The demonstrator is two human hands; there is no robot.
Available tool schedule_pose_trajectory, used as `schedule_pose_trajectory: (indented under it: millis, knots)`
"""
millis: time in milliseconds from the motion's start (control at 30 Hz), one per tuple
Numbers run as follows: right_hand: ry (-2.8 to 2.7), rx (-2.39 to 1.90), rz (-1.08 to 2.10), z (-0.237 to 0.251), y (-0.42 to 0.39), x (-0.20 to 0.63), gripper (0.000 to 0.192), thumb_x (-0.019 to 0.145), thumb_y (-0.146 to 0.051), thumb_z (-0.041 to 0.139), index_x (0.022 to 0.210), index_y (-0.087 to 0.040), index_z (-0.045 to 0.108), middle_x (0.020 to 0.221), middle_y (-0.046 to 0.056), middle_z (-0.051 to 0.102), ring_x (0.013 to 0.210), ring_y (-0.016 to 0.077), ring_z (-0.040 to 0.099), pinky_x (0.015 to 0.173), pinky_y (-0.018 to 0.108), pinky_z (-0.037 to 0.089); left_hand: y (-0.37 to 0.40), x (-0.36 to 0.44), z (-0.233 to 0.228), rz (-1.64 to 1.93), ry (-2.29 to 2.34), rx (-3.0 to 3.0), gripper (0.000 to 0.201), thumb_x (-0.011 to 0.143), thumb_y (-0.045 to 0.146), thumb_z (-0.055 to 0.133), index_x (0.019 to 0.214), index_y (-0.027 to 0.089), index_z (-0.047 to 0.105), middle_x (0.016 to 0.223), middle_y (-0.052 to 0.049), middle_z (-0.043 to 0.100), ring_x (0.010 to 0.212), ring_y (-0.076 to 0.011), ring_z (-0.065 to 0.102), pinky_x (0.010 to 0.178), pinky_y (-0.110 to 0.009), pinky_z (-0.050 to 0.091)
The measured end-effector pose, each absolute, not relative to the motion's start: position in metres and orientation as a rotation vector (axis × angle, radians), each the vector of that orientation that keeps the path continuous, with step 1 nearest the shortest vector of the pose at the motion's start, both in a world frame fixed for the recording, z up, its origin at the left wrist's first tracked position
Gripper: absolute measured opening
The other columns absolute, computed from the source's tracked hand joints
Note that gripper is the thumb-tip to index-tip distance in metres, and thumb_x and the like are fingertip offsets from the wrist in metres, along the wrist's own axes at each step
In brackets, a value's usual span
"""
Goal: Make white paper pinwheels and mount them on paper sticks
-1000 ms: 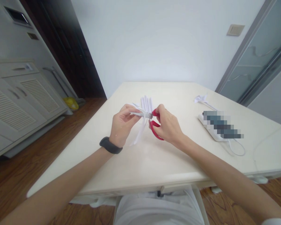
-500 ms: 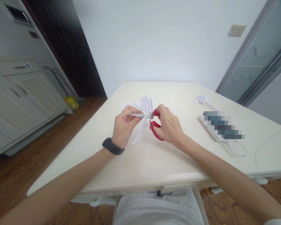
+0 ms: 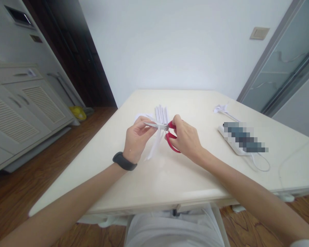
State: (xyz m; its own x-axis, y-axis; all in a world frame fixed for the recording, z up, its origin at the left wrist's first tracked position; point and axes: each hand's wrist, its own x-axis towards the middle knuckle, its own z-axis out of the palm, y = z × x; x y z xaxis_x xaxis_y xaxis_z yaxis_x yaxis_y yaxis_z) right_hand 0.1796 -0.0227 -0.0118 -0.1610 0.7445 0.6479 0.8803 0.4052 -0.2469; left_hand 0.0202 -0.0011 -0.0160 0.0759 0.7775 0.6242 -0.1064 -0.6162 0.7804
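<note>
R grip [image 3: 184, 139] is clamping red-handled scissors [image 3: 167, 132], blades nearly shut; L grip [image 3: 137, 137] is pinching white paper strip [image 3: 154, 145] above tabletop [image 3: 195, 171].

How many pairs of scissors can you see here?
1. The scissors, red-handled, are in the right hand, blades pointing at the paper pinched by the left hand, above the table. None other shows.

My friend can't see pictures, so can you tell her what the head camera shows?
A person's right hand works red-handled scissors on white paper held by the left hand, above a cream table. More white paper strips lie just behind the hands.
</note>
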Motion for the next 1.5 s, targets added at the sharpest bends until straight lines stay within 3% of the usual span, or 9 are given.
schedule_pose_trajectory:
  millis: [267,867,1500]
  knots:
    - [-1.905,-1.231,0.066,-0.012,-0.022,0.18,0.022,0.07,-0.023,0.049,0.084,-0.023,0.032,0.072,-0.002,0.052,0.057,0.0135,0.044,0.051,0.024,0.031,-0.005,0.02,-0.008,1.645,0.666,1.721,0.003,0.073,0.019,0.064,0.07,0.02,0.066,0.08,-0.001,0.051,0.079,-0.0133,0.051,0.07,-0.025,0.044]
    - [-1.953,-1.166,-0.014,-0.006,-0.027,0.182,0.024,0.066,-0.019,0.047,0.086,-0.021,0.035,0.08,0.002,0.054,0.065,0.0154,0.047,0.054,0.026,0.034,-0.007,0.017,-0.003,1.734,0.692,1.823,0.003,0.071,0.024,0.069,0.069,0.022,0.067,0.076,-0.001,0.053,0.078,-0.0153,0.054,0.074,-0.029,0.046]
    - [-1.963,-1.225,-0.032,-0.005,-0.026,0.183,0.024,0.065,-0.018,0.046,0.084,-0.022,0.032,0.07,-0.002,0.048,0.056,0.0131,0.041,0.051,0.025,0.031,-0.006,0.017,-0.004,1.736,0.651,1.829,0.004,0.071,0.02,0.068,0.072,0.024,0.067,0.078,-0.001,0.052,0.079,-0.0153,0.053,0.076,-0.03,0.046]
